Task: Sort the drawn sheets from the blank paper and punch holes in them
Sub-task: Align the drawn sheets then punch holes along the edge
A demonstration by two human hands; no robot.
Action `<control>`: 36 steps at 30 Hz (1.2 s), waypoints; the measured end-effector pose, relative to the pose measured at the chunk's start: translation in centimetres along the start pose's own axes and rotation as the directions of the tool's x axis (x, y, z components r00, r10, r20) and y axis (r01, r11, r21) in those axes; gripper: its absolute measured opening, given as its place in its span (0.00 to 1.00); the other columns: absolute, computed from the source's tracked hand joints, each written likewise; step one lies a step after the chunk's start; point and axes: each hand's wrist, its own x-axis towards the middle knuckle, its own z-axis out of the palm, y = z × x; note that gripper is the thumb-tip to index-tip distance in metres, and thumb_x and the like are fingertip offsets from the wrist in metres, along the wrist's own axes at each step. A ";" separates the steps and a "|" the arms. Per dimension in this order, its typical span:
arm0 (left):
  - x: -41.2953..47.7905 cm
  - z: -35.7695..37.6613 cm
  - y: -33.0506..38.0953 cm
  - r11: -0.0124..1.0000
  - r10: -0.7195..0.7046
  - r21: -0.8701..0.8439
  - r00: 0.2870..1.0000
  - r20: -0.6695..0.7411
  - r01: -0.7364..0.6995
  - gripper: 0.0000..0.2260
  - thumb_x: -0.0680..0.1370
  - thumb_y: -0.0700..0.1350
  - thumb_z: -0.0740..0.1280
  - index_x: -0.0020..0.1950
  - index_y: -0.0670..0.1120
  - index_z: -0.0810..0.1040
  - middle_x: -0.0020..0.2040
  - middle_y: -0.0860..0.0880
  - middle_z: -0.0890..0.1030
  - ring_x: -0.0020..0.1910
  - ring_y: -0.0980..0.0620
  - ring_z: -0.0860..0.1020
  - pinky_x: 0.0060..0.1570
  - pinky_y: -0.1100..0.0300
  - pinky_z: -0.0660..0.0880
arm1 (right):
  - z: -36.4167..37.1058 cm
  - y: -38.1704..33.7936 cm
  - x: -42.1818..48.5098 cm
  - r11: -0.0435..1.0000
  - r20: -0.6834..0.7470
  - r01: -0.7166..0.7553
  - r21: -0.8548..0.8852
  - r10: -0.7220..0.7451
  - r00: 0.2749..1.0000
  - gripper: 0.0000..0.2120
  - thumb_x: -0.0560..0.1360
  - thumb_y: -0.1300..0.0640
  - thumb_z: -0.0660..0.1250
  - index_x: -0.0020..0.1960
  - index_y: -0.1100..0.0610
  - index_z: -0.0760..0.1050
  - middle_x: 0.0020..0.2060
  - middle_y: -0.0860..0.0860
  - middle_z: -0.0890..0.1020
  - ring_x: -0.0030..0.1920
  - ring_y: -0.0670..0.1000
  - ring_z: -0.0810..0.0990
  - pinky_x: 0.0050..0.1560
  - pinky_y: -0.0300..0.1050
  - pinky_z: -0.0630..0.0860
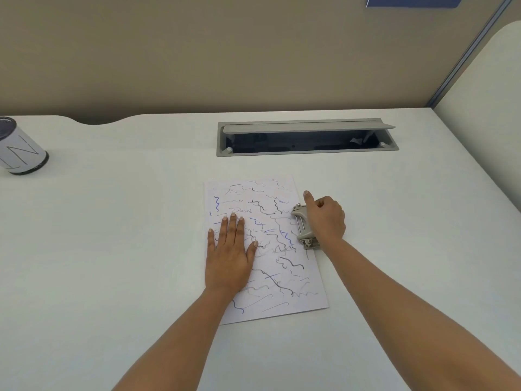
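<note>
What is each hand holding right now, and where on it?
Right hand grips the hole punch over its lever. Left hand grips nothing: it presses flat on the drawn sheet.

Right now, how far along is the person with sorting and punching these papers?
Sorting looks done: only a scribbled sheet lies on the desk, with no blank paper in view. In hand: the left hand presses flat on the sheet while the right hand holds the hole punch at its right edge. Left: the holes themselves; none are visible yet.
</note>
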 end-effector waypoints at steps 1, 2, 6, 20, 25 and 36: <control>0.0 0.0 0.0 1.000 -0.001 -0.002 1.000 0.002 0.001 0.28 0.81 0.57 0.47 0.77 0.47 0.45 0.78 0.50 0.46 0.77 0.51 0.44 0.73 0.50 0.38 | -0.1 0.3 -0.4 0.999 0.001 0.009 0.052 -0.009 1.000 0.19 0.74 0.41 0.60 0.48 0.58 0.73 0.52 0.54 0.78 0.58 0.57 0.72 0.57 0.53 0.71; 0.0 0.0 0.0 1.000 -0.002 0.002 1.000 0.004 0.002 0.28 0.81 0.57 0.47 0.77 0.47 0.45 0.78 0.50 0.46 0.77 0.52 0.44 0.73 0.50 0.38 | -0.1 0.6 -0.9 0.994 -0.004 0.021 0.103 -0.021 1.000 0.19 0.74 0.42 0.62 0.51 0.59 0.73 0.53 0.54 0.78 0.58 0.56 0.72 0.57 0.52 0.71; 0.0 0.1 0.0 1.000 -0.010 0.012 1.000 0.003 0.010 0.28 0.80 0.58 0.47 0.77 0.48 0.44 0.78 0.50 0.45 0.77 0.52 0.43 0.74 0.50 0.38 | -0.3 1.9 -2.7 0.976 -0.004 0.077 0.205 -0.078 0.997 0.23 0.71 0.47 0.69 0.60 0.59 0.69 0.54 0.52 0.75 0.60 0.55 0.70 0.53 0.47 0.69; 0.3 -0.4 0.1 0.999 -0.033 -0.009 0.999 0.041 0.033 0.28 0.80 0.58 0.49 0.77 0.49 0.46 0.78 0.51 0.46 0.77 0.53 0.44 0.73 0.51 0.39 | -0.5 3.2 -3.9 0.985 0.053 0.134 0.111 -0.140 0.989 0.32 0.65 0.51 0.76 0.63 0.59 0.67 0.60 0.53 0.75 0.63 0.56 0.67 0.59 0.51 0.70; 1.0 -1.5 0.4 0.991 -0.060 -0.113 0.993 0.106 0.072 0.27 0.79 0.56 0.55 0.76 0.47 0.54 0.78 0.50 0.52 0.77 0.52 0.48 0.74 0.50 0.42 | -0.6 3.0 -3.8 0.987 0.069 0.129 0.092 -0.135 0.988 0.31 0.65 0.51 0.76 0.63 0.59 0.68 0.60 0.54 0.74 0.63 0.56 0.67 0.61 0.50 0.69; 3.5 -6.1 -0.4 0.446 -0.598 -0.676 0.757 0.263 0.587 0.24 0.76 0.51 0.64 0.69 0.44 0.67 0.69 0.43 0.67 0.70 0.43 0.63 0.64 0.49 0.64 | -0.8 2.6 -3.5 0.991 0.105 0.101 0.088 -0.110 0.988 0.31 0.64 0.51 0.77 0.62 0.59 0.69 0.59 0.54 0.74 0.62 0.56 0.70 0.61 0.51 0.70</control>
